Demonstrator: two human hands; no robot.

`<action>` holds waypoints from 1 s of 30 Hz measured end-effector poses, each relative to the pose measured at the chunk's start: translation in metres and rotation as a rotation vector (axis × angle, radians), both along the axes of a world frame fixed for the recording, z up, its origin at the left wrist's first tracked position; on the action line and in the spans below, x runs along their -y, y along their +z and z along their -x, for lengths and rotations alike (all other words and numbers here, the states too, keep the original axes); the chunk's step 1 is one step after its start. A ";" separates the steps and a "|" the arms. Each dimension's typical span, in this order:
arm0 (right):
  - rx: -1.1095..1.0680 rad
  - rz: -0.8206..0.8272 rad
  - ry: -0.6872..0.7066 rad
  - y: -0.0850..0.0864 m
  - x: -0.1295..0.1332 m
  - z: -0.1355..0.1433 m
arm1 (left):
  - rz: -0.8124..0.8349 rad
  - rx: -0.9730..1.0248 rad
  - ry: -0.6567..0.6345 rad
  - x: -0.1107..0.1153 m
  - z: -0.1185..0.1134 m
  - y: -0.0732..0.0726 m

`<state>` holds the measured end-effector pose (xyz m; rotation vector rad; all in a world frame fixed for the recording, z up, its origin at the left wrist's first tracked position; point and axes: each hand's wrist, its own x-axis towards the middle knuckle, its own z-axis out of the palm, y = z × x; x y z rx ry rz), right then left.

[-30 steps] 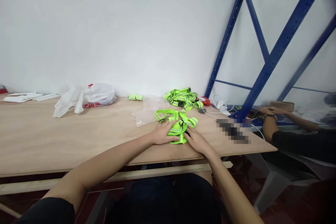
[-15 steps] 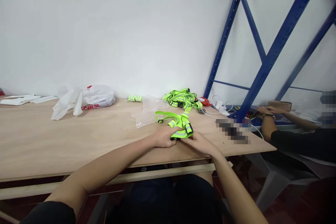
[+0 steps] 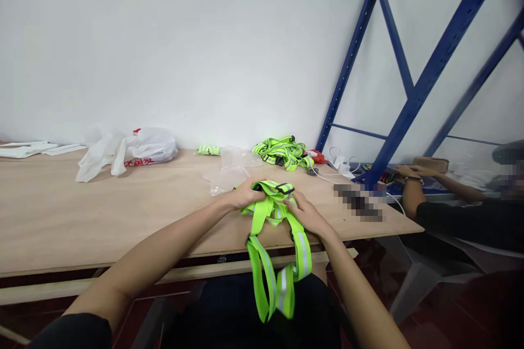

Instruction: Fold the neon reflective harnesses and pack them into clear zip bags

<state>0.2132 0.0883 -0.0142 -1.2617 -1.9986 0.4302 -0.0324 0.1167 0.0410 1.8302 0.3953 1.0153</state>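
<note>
A neon-yellow reflective strap harness (image 3: pixel 257 218) with silver stripes and black buckles is gathered between both hands at the front of the table. My left hand (image 3: pixel 244 195) is closed round its left side. My right hand (image 3: pixel 305 212) grips the right side, its fingers partly hidden by the straps. Long loops of the webbing hang over the table edge above my lap. Just beyond my hands lie clear plastic bags (image 3: pixel 225 179). Further back sits a pile of similar neon straps (image 3: pixel 282 151), with a rolled neon bundle (image 3: pixel 208 150) to its left.
White plastic bags (image 3: pixel 153 145) and flat white pieces (image 3: pixel 36 148) lie at the back left of the wooden table (image 3: pixel 123 218). A blue metal rack (image 3: pixel 395 120) rises at the right, near cables and a power strip (image 3: pixel 343 166). Beyond it another person's arms (image 3: pixel 413 191) work.
The harness has been turned over and spread, and its loops now drop over the table edge. Both hands have shifted slightly away from me and gripped it higher.
</note>
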 end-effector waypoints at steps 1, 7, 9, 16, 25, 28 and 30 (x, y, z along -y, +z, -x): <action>-0.040 0.034 0.019 0.003 0.003 0.003 | -0.011 0.012 0.041 -0.002 -0.001 -0.001; -0.216 0.245 0.309 0.018 0.025 0.025 | -0.065 0.169 0.311 -0.012 -0.006 0.000; -0.339 0.298 0.438 0.016 0.030 0.042 | -0.076 0.189 0.342 -0.009 -0.009 0.001; -0.799 0.348 0.220 0.019 0.032 0.105 | -0.219 0.178 0.303 0.014 -0.016 0.008; -0.892 0.143 0.114 0.063 0.029 0.083 | -0.187 0.151 0.028 0.028 0.005 0.037; -0.942 0.095 0.055 0.081 0.025 0.071 | -0.138 0.215 -0.088 0.029 0.010 0.044; -0.984 0.050 0.038 0.099 0.022 0.065 | -0.103 0.251 -0.082 0.024 0.014 0.044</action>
